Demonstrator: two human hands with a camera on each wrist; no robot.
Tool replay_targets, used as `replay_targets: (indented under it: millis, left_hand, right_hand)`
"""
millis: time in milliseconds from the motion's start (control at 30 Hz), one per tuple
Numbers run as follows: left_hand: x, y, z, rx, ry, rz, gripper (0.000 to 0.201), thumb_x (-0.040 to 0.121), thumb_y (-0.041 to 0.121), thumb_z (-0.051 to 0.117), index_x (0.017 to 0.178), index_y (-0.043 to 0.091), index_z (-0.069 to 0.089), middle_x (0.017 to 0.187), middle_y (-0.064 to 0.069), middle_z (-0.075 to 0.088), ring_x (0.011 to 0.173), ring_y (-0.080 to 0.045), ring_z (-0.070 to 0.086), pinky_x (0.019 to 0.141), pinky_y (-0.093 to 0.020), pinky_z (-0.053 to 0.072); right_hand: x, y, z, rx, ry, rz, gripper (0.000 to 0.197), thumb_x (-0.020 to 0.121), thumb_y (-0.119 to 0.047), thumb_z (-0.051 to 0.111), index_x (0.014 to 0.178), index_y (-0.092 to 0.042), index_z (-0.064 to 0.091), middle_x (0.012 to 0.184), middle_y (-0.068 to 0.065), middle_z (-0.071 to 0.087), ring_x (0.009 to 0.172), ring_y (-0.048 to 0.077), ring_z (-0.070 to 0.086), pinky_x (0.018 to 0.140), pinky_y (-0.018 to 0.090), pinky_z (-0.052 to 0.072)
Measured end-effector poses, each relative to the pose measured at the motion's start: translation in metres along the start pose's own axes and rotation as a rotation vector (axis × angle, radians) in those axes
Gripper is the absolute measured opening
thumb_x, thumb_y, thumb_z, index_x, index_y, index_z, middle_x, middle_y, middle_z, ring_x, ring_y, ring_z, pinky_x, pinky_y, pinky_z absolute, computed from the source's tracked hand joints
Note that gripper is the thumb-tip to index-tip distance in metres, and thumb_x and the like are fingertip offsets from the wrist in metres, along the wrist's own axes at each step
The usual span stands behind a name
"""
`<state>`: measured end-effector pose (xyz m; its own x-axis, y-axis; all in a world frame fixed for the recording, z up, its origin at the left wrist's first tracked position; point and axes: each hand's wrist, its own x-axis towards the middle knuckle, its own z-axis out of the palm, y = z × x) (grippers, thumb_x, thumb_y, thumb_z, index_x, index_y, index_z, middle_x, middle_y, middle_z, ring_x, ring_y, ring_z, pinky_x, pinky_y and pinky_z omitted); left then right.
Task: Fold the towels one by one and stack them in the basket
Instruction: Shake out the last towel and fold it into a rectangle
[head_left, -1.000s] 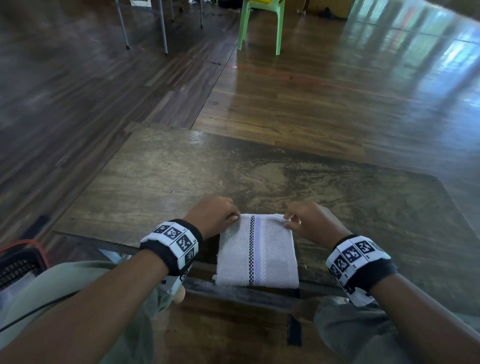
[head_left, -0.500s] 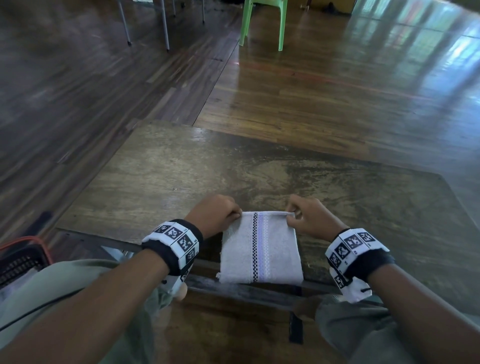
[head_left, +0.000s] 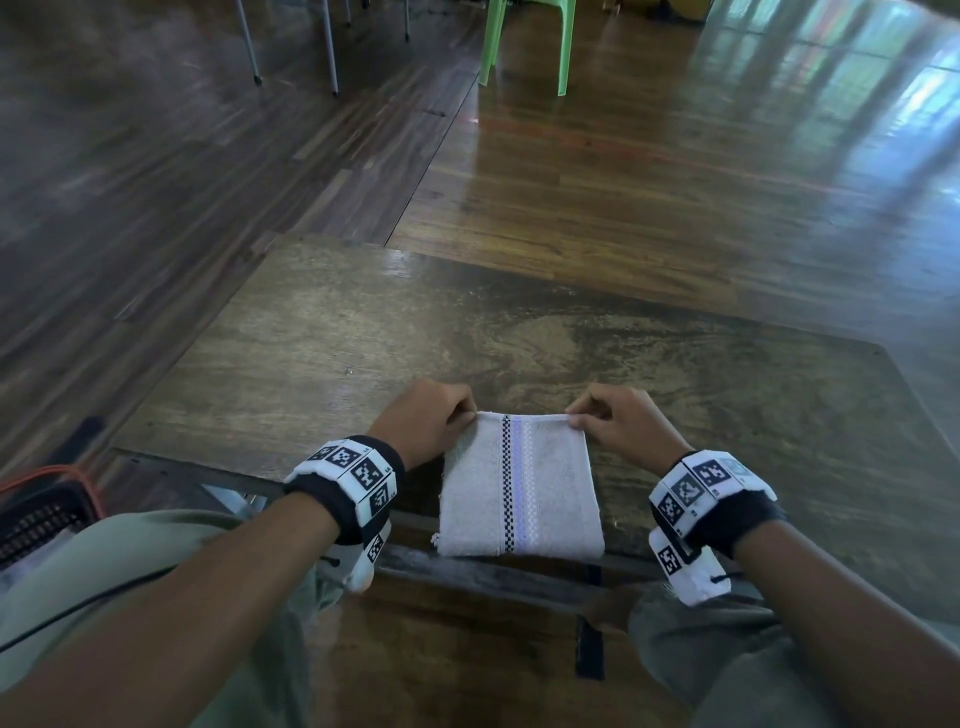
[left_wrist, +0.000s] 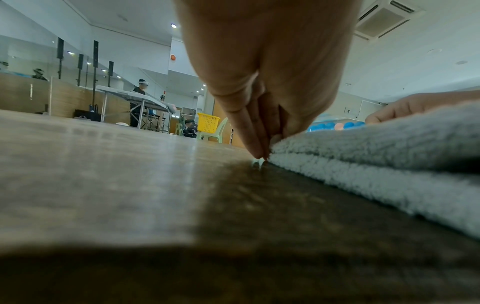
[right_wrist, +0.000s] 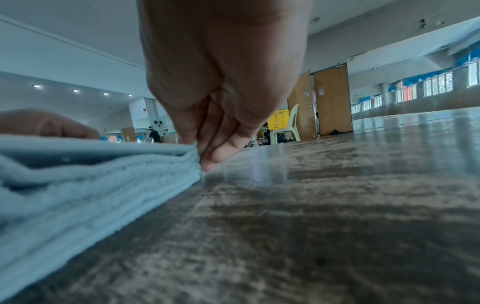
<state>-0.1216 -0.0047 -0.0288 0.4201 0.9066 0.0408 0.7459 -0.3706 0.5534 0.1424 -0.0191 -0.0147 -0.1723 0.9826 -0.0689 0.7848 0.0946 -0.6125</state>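
Observation:
A folded grey towel (head_left: 519, 488) with a black-checked and lilac stripe lies near the front edge of the wooden table (head_left: 467, 338). My left hand (head_left: 431, 421) pinches its far left corner, fingers curled at the towel's edge (left_wrist: 337, 148). My right hand (head_left: 618, 423) pinches the far right corner, where the stacked layers (right_wrist: 103, 181) meet my fingertips (right_wrist: 215, 156). Both wrists rest low on the tabletop. A dark basket (head_left: 36, 514) with an orange rim shows at the far left, below table height.
The table's metal front rail (head_left: 493, 577) runs under the towel's near edge. A green plastic chair (head_left: 530, 41) and metal table legs (head_left: 291, 41) stand on the wooden floor beyond. My knees sit below the table edge.
Both hands slid slightly away from me along with the towel's far edge, keeping their pinch on the two corners. The towel lies a little flatter and squarer.

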Motion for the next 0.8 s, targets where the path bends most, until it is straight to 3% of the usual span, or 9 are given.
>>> replay_targets:
  millis: [133,233,300,367,400,467,533,667,800]
  left_hand:
    - [0.0,0.001,0.001,0.011,0.002,-0.001,0.007,0.091,0.016,0.055,0.09,0.015,0.062,0.084,-0.001,0.066,0.073,-0.011,0.058,0.061,-0.017,0.039]
    - [-0.001,0.006,0.002,0.089,0.003,-0.003,0.006,0.092,0.015,0.052,0.092,0.016,0.058,0.084,-0.003,0.066,0.075,-0.016,0.06,0.064,-0.027,0.047]
    - [-0.003,0.011,0.001,0.177,0.023,-0.013,0.009,0.092,0.015,0.05,0.092,0.016,0.059,0.083,-0.004,0.066,0.073,-0.018,0.059,0.063,-0.028,0.046]
    - [-0.008,0.018,0.0,0.233,0.08,-0.012,0.014,0.091,0.012,0.051,0.094,0.017,0.063,0.088,-0.003,0.068,0.077,-0.018,0.06,0.075,-0.031,0.048]
    - [-0.011,0.022,0.002,0.237,0.104,-0.01,0.019,0.092,0.01,0.049,0.101,0.018,0.064,0.097,-0.001,0.069,0.087,-0.018,0.061,0.089,-0.034,0.046]
    - [-0.02,0.036,0.015,0.2,0.099,-0.034,0.034,0.097,0.013,0.041,0.127,0.017,0.054,0.132,-0.002,0.056,0.122,-0.018,0.049,0.111,-0.038,0.028]
    - [-0.034,0.051,0.036,0.189,0.056,-0.062,0.045,0.1,0.023,0.027,0.143,0.014,0.034,0.152,-0.004,0.031,0.141,-0.019,0.024,0.116,-0.038,0.015]
    - [-0.057,0.056,0.071,0.287,-0.004,-0.11,0.069,0.09,0.043,-0.002,0.149,0.012,0.015,0.158,-0.005,0.012,0.146,-0.019,0.005,0.116,-0.045,0.004]
    - [-0.058,0.049,0.073,0.295,0.007,-0.151,0.066,0.091,0.046,0.0,0.15,0.015,0.006,0.159,-0.001,0.001,0.146,-0.013,-0.005,0.115,-0.046,-0.003]
  right_hand:
    - [0.0,0.0,0.005,-0.027,0.031,-0.031,0.005,0.086,-0.015,0.064,0.09,-0.018,0.065,0.085,-0.006,0.068,0.079,0.006,0.062,0.069,0.017,0.047]
    - [-0.001,-0.002,0.011,-0.138,0.059,-0.053,0.005,0.086,-0.015,0.062,0.086,-0.019,0.066,0.085,-0.004,0.068,0.078,0.01,0.062,0.071,0.028,0.051]
    - [-0.007,-0.006,0.015,-0.305,0.102,-0.1,0.009,0.088,-0.017,0.059,0.09,-0.018,0.068,0.094,-0.002,0.066,0.088,0.018,0.061,0.075,0.034,0.051]
    - [-0.018,-0.015,0.018,-0.457,0.128,-0.138,0.018,0.092,-0.021,0.052,0.101,-0.016,0.067,0.108,0.0,0.06,0.102,0.021,0.055,0.083,0.035,0.045]
    - [-0.025,-0.019,0.019,-0.524,0.113,-0.124,0.025,0.095,-0.026,0.046,0.109,-0.017,0.064,0.117,-0.001,0.056,0.109,0.02,0.051,0.09,0.035,0.042]
    - [-0.038,-0.026,0.025,-0.58,0.044,-0.043,0.04,0.098,-0.036,0.034,0.128,-0.017,0.053,0.137,-0.002,0.046,0.126,0.019,0.04,0.102,0.037,0.034]
    - [-0.046,-0.032,0.034,-0.482,-0.036,0.066,0.053,0.099,-0.043,0.024,0.143,-0.016,0.032,0.153,-0.001,0.027,0.138,0.018,0.026,0.109,0.041,0.026]
    - [-0.056,-0.031,0.058,-0.36,-0.043,0.153,0.059,0.099,-0.045,0.018,0.15,-0.017,0.008,0.159,-0.002,0.0,0.145,0.015,0.007,0.114,0.041,0.017]
    - [-0.057,-0.025,0.069,-0.386,0.009,0.166,0.059,0.098,-0.044,0.015,0.15,-0.019,-0.001,0.159,-0.004,-0.007,0.146,0.016,0.0,0.117,0.043,0.009]
